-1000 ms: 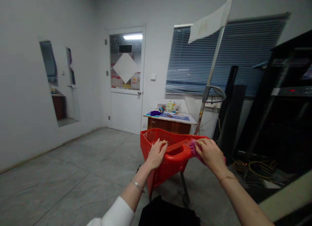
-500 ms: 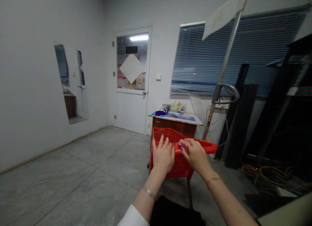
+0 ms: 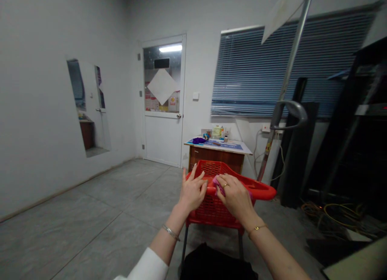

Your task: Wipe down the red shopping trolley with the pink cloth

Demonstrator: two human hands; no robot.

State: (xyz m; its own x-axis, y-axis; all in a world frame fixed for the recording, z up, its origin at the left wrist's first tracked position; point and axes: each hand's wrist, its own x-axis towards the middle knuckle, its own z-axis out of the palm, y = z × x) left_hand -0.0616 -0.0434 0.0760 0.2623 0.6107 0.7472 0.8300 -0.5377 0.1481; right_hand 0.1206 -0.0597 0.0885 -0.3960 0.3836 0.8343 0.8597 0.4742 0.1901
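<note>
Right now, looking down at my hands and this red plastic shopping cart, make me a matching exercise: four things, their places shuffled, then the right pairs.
Things:
1. crumpled pink cloth
2. red plastic shopping cart
3. bunched purple cloth
4. silver-coloured metal bracelet

Places:
A. around the wrist of the left hand
B. on the brown wooden desk
C. in the right hand
D. standing on the grey floor

Pairs: 1-C, 2-D, 3-B, 4-A.

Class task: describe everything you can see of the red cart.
The red cart looks plastic, with latticed basket walls, a smooth handle rim and dark legs. It stands upright before a brown desk. The left hand, fingers spread, appears to touch the rim; the right hand holds a pink cloth against it. The wheels are unclear.
</note>
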